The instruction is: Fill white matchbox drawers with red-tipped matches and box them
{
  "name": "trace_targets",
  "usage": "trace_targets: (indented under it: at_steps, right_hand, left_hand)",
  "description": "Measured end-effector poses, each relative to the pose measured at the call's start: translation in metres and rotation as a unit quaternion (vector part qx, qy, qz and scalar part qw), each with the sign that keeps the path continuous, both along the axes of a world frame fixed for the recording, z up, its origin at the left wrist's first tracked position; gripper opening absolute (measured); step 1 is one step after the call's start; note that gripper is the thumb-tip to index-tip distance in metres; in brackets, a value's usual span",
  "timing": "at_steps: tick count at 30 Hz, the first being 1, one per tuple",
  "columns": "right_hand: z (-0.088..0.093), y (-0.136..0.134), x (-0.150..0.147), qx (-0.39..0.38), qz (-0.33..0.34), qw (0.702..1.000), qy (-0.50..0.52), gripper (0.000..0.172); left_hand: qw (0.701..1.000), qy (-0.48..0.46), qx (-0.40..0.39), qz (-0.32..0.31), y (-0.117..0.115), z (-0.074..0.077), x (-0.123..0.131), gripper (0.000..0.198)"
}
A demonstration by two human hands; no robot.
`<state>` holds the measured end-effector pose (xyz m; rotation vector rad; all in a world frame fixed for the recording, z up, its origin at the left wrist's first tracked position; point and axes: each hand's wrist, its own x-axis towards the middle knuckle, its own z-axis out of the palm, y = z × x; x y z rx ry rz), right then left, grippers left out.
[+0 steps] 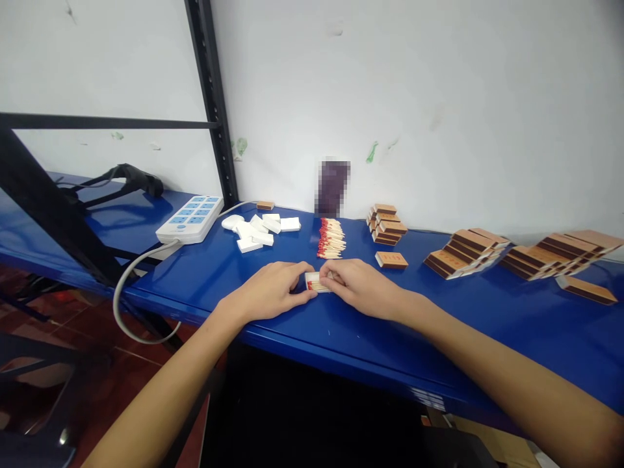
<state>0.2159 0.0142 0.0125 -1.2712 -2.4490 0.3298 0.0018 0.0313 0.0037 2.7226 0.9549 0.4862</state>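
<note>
left hand [273, 290]: thumb and forefinger stand parted by the tray's width, lightly holding its left end, thumb on the near side; the other fingers bend loosely.
right hand [364, 287]: curled over the tray's right end, thumb and fingertips drawn together; whether a match sits between them cannot be told.
tray [312, 277]: between the two hands, on the shelf [195, 279]; a small, white, shallow, oblong matchbox drawer, its top uncovered, its right end hidden by the fingers.
tray matches [314, 286]: pale sticks with red heads, lying along the near part of the tray, heads toward the left hand; white interior shows beyond them.
loose matches [332, 240]: a long heap just beyond the hands, sticks side by side, red heads to the left.
white pieces [249, 245]: a jumbled group beyond the left hand, plain and oblong.
single matchbox [391, 261]: beyond the right hand, flat, orange-brown top with dark edge.
stacked matchboxes [463, 253]: stepped piles beyond and to the right of the right hand.
power strip [190, 221]: beyond and left of the left hand, white with blue sockets.
</note>
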Motion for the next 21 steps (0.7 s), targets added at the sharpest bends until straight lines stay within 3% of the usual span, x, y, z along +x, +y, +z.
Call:
trace_targets:
  at_steps: [5, 9, 21]
  right_hand:
    - [-0.003, 0.011, 0.009, 0.05, -0.042, 0.998, 0.026, 0.016]
    - [-0.007, 0.026, 0.022, 0.115, -0.103, 0.988, -0.019, 0.015]
    - [-0.018, 0.04, 0.027, 0.095, -0.109, 0.985, -0.097, 0.028]
  left_hand:
    - [1.0, -0.001, -0.006, 0.003, 0.0, 0.0, -0.001, 0.033]
    - [1.0, 0.001, -0.013, 0.01, -0.001, 0.001, -0.001, 0.035]
    - [1.0, 0.004, -0.015, 0.011, -0.001, 0.002, 0.0, 0.035]
